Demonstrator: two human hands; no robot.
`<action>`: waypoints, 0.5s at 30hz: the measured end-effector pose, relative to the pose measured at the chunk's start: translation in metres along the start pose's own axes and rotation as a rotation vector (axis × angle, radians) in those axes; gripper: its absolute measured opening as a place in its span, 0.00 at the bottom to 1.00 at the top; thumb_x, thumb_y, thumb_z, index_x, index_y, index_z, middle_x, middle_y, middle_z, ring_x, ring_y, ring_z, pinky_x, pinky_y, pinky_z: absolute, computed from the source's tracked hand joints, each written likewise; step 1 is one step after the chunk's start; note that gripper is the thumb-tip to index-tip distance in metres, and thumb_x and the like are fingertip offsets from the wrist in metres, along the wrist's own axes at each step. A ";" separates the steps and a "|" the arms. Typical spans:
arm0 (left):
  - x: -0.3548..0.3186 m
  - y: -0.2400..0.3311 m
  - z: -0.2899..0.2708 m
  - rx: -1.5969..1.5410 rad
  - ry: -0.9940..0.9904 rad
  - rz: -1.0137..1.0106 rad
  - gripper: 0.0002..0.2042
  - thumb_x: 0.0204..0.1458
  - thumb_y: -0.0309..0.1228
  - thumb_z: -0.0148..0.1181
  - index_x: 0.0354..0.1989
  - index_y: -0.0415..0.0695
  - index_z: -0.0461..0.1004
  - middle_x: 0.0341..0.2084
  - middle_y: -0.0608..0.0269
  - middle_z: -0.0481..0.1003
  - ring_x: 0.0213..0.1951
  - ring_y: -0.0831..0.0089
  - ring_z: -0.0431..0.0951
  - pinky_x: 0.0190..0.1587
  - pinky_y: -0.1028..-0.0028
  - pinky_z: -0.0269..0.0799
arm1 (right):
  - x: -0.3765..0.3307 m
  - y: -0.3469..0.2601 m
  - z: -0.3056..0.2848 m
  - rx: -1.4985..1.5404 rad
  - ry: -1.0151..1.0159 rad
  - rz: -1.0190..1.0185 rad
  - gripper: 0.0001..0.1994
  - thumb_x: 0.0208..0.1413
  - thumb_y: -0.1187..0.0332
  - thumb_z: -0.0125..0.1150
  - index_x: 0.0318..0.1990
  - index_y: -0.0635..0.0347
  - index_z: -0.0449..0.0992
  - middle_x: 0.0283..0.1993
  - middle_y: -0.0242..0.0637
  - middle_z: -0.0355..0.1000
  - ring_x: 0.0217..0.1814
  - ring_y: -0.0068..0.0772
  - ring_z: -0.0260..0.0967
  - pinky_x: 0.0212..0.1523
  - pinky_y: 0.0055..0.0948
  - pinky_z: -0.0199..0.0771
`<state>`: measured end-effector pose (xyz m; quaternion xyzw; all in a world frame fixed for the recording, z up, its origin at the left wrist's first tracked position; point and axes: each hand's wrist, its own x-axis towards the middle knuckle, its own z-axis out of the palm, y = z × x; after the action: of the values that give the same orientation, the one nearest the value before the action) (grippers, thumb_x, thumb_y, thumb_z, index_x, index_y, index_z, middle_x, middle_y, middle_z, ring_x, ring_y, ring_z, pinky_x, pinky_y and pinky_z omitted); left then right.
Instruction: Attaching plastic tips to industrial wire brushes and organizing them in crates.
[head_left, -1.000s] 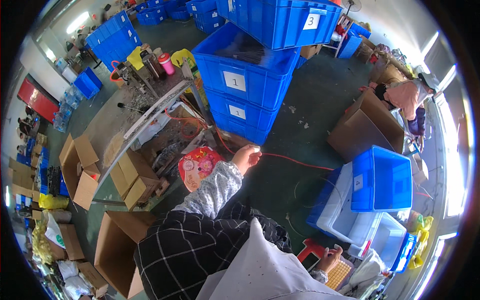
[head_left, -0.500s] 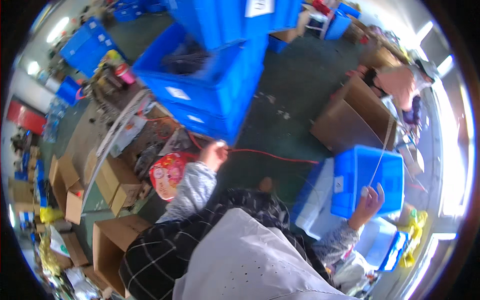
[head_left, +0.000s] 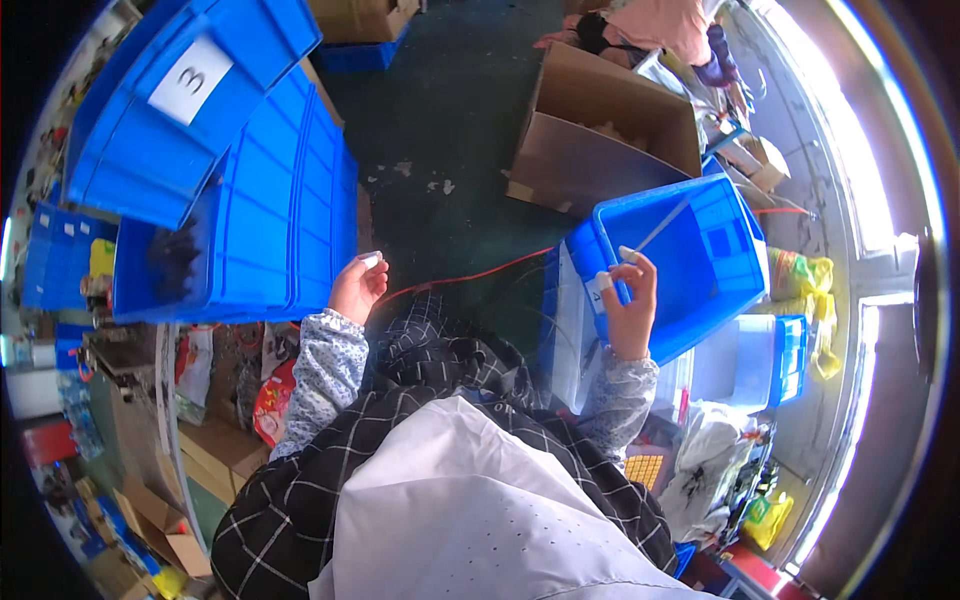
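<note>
My right hand [head_left: 632,312] is raised in front of a blue plastic bin [head_left: 690,330], its fingers curled, with white coverings on the fingertips. From those fingertips a thin pale strip [head_left: 663,226] runs up across the bin's opening, and the hand appears to pinch its near end. My left hand [head_left: 358,290] is held close to the stacked blue crates [head_left: 325,220], apart from them. Its fingers are drawn together, a white covering shows at a fingertip, and anything between them is too small to make out.
A big open cardboard box [head_left: 590,155] stands ahead, and a person in a pink top [head_left: 660,28] is beyond it. An orange cable [head_left: 470,275] crosses the dark green floor. A clear plastic bin [head_left: 738,365] and yellow bags [head_left: 818,300] lie at right.
My view has turned right, so the crates now stand at my left. Both hands stay raised, and the right hand with the strip now appears before the blue bin's near side.
</note>
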<state>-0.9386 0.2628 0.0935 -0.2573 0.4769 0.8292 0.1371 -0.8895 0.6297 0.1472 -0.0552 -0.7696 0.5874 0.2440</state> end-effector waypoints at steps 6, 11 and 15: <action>0.062 0.009 0.028 0.059 -0.054 -0.096 0.05 0.46 0.29 0.50 0.31 0.45 0.71 0.22 0.67 0.72 0.24 0.78 0.70 0.27 0.77 0.67 | 0.007 0.022 -0.015 -0.263 0.126 0.170 0.20 0.41 0.76 0.56 0.45 0.60 0.61 0.28 0.34 0.66 0.34 0.25 0.64 0.43 0.26 0.61; 0.119 0.031 0.062 0.080 -0.168 -0.160 0.05 0.46 0.29 0.50 0.31 0.46 0.71 0.23 0.66 0.72 0.24 0.78 0.71 0.28 0.78 0.68 | 0.038 0.019 0.000 -0.603 0.119 0.147 0.19 0.39 0.75 0.56 0.43 0.56 0.63 0.24 0.31 0.64 0.30 0.32 0.63 0.38 0.31 0.58; 0.162 0.076 0.075 0.084 -0.159 -0.126 0.05 0.47 0.28 0.48 0.31 0.45 0.70 0.23 0.66 0.72 0.25 0.78 0.71 0.29 0.79 0.68 | 0.086 0.038 0.066 -0.779 -0.005 0.038 0.18 0.37 0.74 0.57 0.41 0.53 0.64 0.26 0.27 0.65 0.33 0.30 0.63 0.40 0.31 0.55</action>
<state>-1.1313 0.2859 0.0894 -0.2139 0.4817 0.8162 0.2369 -1.0014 0.6150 0.1254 -0.1566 -0.9345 0.2556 0.1922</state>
